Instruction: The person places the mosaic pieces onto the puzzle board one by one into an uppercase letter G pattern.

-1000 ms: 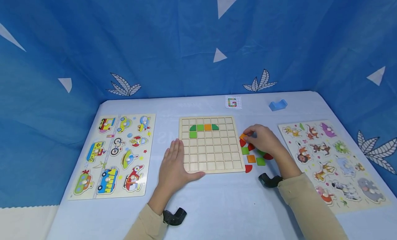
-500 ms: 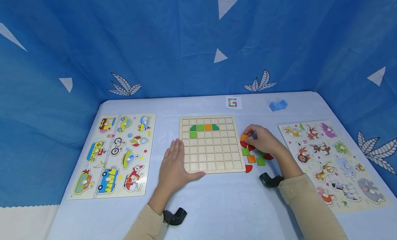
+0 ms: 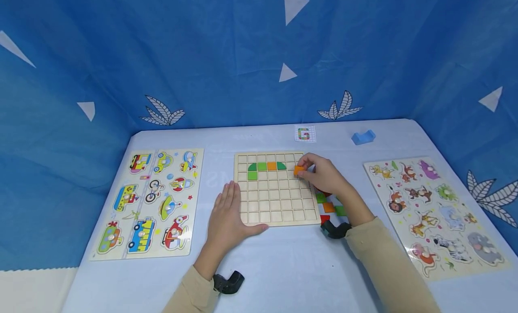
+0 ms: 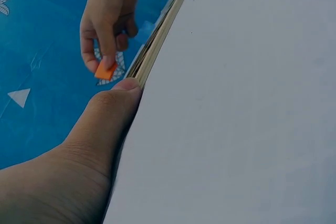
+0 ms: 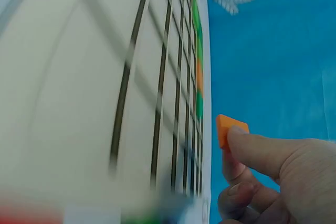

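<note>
- Table point(image 3: 216, 162) is parting the vehicle puzzle point(image 3: 192, 205) from the grid board point(image 3: 274, 194).
- My left hand point(image 3: 227, 218), straight-fingered, is touching the board's left edge.
- My right hand point(image 3: 321, 171) is pinching an orange square point(image 3: 299, 170) above the right side.
- Loose tiles point(image 3: 329, 207) are lying beyond the right edge.

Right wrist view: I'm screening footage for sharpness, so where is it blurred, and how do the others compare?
Right wrist: bottom edge smeared, orange tile crisper, shadow bands across the grid board; head: clearer, fairly evenly lit; left wrist: dim, tabletop greyish.
</note>
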Motion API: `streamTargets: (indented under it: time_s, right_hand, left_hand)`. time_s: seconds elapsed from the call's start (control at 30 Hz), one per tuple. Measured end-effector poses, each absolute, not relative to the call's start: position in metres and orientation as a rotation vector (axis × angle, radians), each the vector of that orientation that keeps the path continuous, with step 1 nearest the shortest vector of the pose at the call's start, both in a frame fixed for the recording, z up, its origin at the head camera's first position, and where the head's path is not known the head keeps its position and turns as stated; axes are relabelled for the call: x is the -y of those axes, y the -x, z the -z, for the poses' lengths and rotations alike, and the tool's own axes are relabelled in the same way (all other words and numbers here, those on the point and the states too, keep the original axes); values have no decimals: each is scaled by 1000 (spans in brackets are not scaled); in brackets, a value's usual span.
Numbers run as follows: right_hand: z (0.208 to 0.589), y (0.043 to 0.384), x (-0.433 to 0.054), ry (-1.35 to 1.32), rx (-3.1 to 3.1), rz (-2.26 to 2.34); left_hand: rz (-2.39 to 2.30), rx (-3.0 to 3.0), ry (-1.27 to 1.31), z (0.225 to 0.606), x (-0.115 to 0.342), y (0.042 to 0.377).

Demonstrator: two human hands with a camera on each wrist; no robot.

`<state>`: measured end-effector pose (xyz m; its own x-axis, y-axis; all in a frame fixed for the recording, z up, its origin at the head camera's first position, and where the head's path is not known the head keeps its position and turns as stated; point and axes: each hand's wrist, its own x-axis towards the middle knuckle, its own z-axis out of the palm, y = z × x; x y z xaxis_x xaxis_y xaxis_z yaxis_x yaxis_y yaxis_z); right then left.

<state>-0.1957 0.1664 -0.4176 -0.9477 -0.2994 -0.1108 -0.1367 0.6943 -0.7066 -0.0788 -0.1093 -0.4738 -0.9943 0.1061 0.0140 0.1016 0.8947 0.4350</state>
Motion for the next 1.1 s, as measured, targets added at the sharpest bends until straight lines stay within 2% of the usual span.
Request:
streamTargets:
  time_s: [0.6,1.1]
  right_hand:
    - [430,189,-69,601,-2565,1128]
    - [432,181,-58,684,-2641,994]
  left_hand:
    - [-671,-3057,-190,472,110,78]
    - [-659,-3069,-199,472,110,78]
